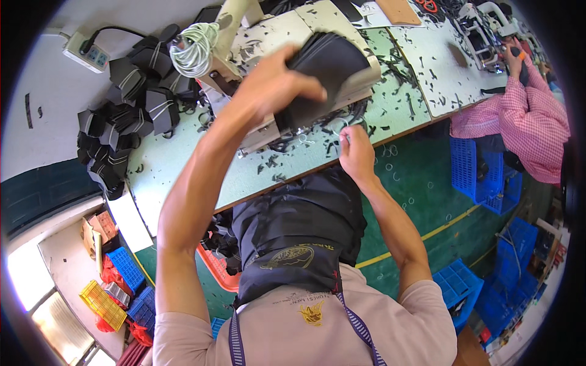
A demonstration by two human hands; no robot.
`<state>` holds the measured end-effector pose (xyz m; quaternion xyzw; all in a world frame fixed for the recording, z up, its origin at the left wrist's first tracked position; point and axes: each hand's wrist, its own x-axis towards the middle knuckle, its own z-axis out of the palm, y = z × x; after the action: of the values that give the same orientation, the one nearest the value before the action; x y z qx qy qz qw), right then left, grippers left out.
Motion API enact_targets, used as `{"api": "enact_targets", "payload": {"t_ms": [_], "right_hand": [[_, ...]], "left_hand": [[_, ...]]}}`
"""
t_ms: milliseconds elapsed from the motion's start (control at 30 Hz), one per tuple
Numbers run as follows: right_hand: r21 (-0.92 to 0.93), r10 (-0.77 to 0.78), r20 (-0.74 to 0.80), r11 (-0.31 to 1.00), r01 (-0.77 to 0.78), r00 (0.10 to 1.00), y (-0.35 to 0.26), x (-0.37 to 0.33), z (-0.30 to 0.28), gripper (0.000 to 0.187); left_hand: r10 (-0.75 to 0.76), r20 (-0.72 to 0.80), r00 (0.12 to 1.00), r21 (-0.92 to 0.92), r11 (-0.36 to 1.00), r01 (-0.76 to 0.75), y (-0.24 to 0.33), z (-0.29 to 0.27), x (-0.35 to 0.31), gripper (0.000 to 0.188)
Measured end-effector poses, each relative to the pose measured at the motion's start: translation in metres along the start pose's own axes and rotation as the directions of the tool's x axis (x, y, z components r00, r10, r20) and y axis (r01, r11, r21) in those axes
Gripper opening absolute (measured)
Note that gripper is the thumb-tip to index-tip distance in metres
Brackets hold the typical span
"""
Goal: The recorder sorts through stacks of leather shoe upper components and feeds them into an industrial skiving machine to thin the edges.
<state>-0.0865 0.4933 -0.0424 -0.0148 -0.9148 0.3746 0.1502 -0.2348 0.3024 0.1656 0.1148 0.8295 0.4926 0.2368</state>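
Note:
My left hand (273,85) is over the bench at the left end of a stack of black flat pieces (332,64). Its fingers are spread, thumb apart, and motion blurs them; whether they touch the stack is unclear. The stack's layered edges fan out at the top, and it rests against a beige machine (364,76). At the bench's front edge, my right hand (357,152) is closed, thumb and finger pinching a thin whitish rubber band (339,127). Black scraps (268,161) lie around the machine's base.
Banded black bundles (131,110) are heaped on the bench's left. A coil of pale cord (196,50) hangs on the machine post. At right, a person in a pink checked sleeve (525,116) works at another machine (482,36). Blue crates (467,165) stand on the green floor.

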Motion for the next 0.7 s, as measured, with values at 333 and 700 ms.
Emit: {"api": "enact_targets", "payload": {"t_ms": [333,700], "right_hand": [[0.675,-0.021,0.555,0.595,-0.436,0.831,-0.166,0.031,-0.055,0.039],[0.547,-0.417,0.728,-0.125,-0.828,0.544,-0.215,0.0,-0.07,0.096]], "left_hand": [[-0.204,0.442,0.873,-0.808,0.331,0.487,-0.069,-0.002,-0.145,0.081],[-0.101,-0.179,0.979,0.412,0.896,0.167,-0.103,-0.025,-0.203,0.081]]}}
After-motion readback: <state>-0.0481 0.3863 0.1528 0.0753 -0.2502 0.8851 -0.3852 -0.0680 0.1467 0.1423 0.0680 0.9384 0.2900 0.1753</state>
